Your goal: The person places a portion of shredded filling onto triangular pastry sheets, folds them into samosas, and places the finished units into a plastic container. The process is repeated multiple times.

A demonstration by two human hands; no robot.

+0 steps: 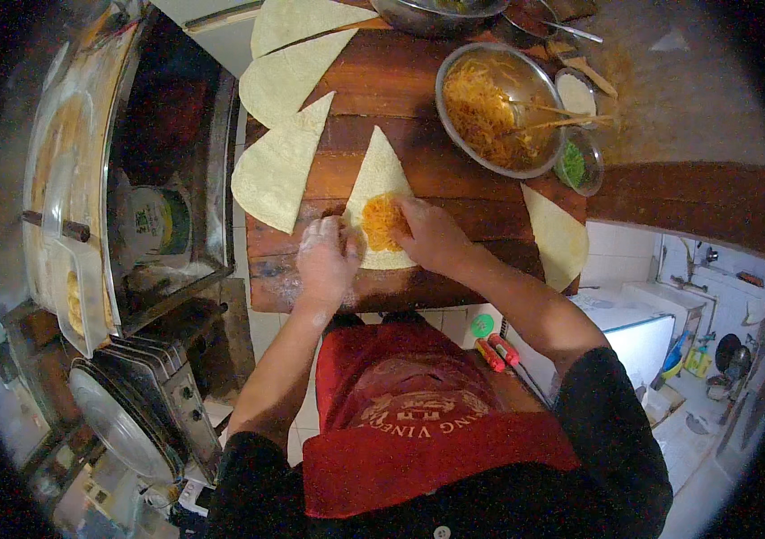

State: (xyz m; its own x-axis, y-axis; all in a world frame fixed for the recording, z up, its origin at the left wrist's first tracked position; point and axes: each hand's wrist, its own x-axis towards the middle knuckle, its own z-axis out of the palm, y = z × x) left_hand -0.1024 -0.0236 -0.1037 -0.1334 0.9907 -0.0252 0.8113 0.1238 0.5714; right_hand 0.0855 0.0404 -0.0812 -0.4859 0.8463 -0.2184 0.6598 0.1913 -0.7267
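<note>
Red apron [400, 382] nearest; floury left hand [325, 256], fingers bent, close together at left edge of pale dough wedge [377, 175], can't tell if pinching; right hand [436, 235], fingers curled against right side of orange shredded filling [382, 222], grip hidden; filling sits on wedge's wide end, wedge on wooden counter [477, 216]; beyond right, metal bowl [535, 88], chopsticks [573, 121] inside

A pale, flat dough wedge [373, 172] lies on the brown wooden tabletop [477, 205], narrow tip pointing away, broad end nearest; a loose mound of shredded orange filling [383, 220] sits on its wider part.
</note>
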